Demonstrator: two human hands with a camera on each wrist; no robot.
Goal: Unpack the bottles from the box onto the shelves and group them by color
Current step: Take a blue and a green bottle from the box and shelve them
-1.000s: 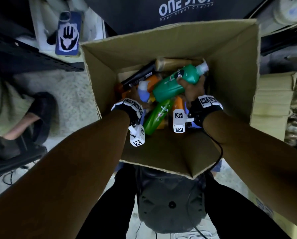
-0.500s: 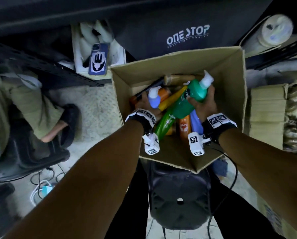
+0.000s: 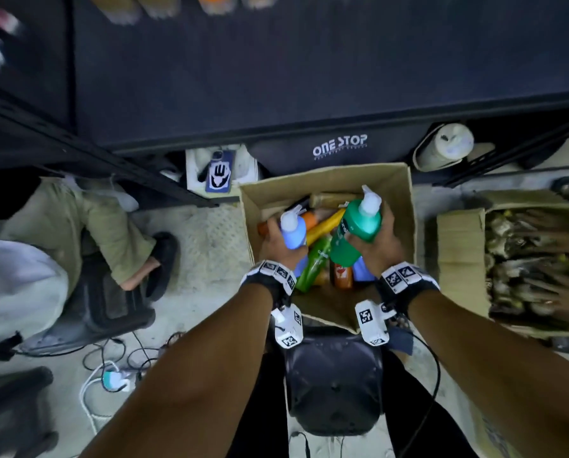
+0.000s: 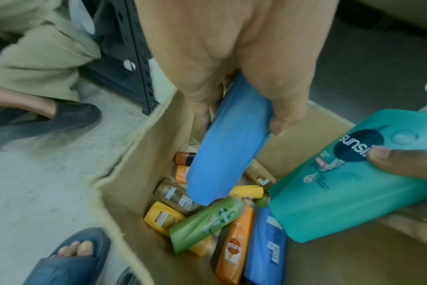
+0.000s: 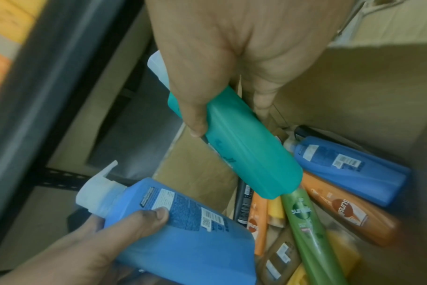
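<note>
My left hand [image 3: 278, 247] grips a blue bottle [image 3: 293, 233] [image 4: 227, 154] [image 5: 183, 227] with a white cap, held above the open cardboard box [image 3: 405, 206]. My right hand [image 3: 377, 247] grips a teal bottle [image 3: 356, 233] [image 5: 241, 152] [image 4: 349, 183] with a white pump cap, beside the blue one. Inside the box [image 4: 119, 173] lie several bottles: a green one [image 4: 205, 221] [image 5: 307, 227], an orange one [image 4: 234, 248], yellow ones [image 4: 161, 216] and another blue one [image 5: 349, 165]. A dark shelf [image 3: 276, 77] runs above the box.
A phone [image 3: 219, 171] lies on a white holder left of the box. Someone sits at the left, their foot in a dark slipper [image 3: 162, 259]. A second carton [image 3: 534, 259] of goods stands on the right. Cables and a plug [image 3: 111, 380] lie on the floor. A black stool [image 3: 334, 381] is below.
Both hands have risen out of the box with their bottles, now more upright. The view has pulled back, bringing the shelf above into sight.
</note>
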